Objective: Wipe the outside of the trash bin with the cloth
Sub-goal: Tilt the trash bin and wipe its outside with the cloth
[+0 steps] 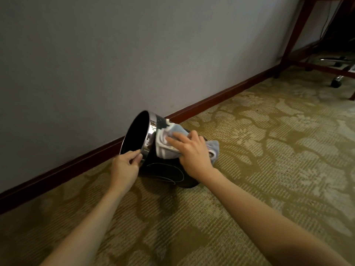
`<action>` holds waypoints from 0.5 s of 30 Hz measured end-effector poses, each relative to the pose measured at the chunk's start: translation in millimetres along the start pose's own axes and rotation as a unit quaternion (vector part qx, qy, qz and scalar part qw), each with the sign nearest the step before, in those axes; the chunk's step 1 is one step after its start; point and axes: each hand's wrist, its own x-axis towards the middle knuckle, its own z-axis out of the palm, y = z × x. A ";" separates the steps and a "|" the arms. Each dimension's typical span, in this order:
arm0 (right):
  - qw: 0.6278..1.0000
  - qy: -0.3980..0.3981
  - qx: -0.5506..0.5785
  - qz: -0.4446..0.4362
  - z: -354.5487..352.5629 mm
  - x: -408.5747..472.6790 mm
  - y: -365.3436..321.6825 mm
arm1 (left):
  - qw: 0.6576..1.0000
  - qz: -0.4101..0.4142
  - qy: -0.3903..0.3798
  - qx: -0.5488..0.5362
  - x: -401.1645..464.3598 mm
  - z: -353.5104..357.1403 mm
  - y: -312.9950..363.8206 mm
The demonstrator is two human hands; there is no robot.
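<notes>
A black round trash bin [163,169] with a shiny chrome rim is tilted over on the carpet, its mouth facing left toward the wall. My left hand [124,166] pinches the lower edge of the chrome rim. My right hand [192,150] presses a pale blue-grey cloth [165,143] flat against the bin's upper outer side, just behind the rim. Part of the cloth hangs out to the right of my hand. The bin's base rests on the floor at the lower right.
A grey wall [96,64] with a dark red skirting board [57,173] runs diagonally behind the bin. Patterned olive carpet [269,150] covers the floor. A red-brown desk leg [292,35] and an office chair's wheeled base [336,81] stand at the top right.
</notes>
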 end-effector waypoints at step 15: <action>0.961 -0.193 -0.138 0.145 26.2 -93.8 90.7 | 1.000 0.007 -0.009 0.008 0.8 3.5 6.4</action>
